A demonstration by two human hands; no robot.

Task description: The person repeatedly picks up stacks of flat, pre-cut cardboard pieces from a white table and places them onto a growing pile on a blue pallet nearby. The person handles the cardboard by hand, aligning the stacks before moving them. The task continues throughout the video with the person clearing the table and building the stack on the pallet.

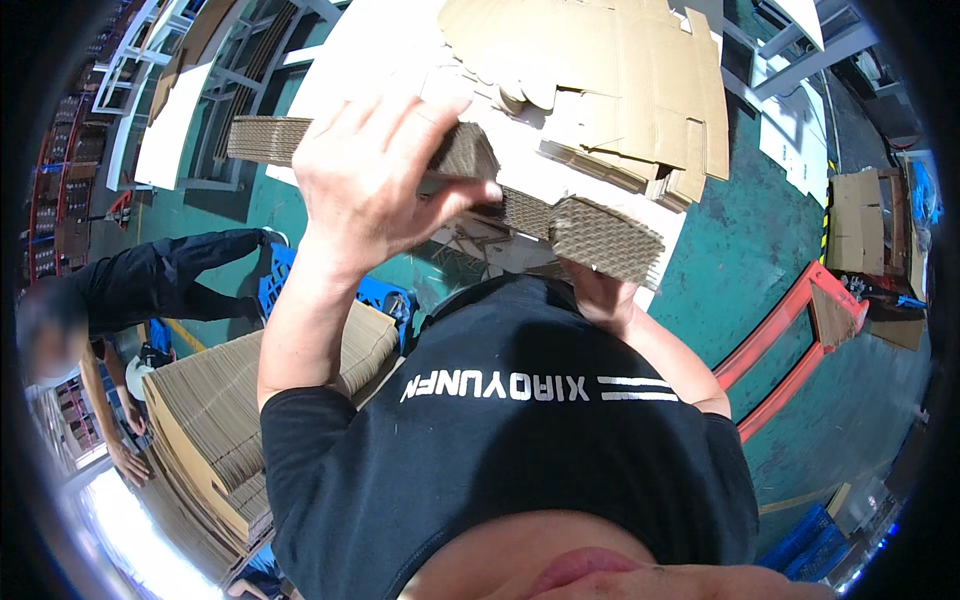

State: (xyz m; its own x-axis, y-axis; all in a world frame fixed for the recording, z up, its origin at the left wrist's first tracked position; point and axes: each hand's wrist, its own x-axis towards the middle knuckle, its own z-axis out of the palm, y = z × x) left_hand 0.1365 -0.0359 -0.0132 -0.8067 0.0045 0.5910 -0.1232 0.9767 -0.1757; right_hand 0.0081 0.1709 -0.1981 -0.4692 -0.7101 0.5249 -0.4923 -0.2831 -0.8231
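At a white table (380, 50), my left hand (365, 180) curves over a block of stacked corrugated cardboard pieces (465, 150), with the thumb along its near side and the fingers over its far side. Cardboard edges (268, 138) also stick out to the left of that hand. My right hand (605, 298) supports a second corrugated cardboard stack (607, 240) from its near side; most of its fingers are hidden beneath. Between the two stacks lies a further strip of cardboard edges (525, 212).
Flat cardboard sheets (610, 70) cover the table's far right. A large cardboard pile (225, 400) stands at left, where a co-worker in dark clothes (150, 290) bends with a hand (128, 463) on it. Red pallet-truck forks (775, 335) lie on the green floor at right.
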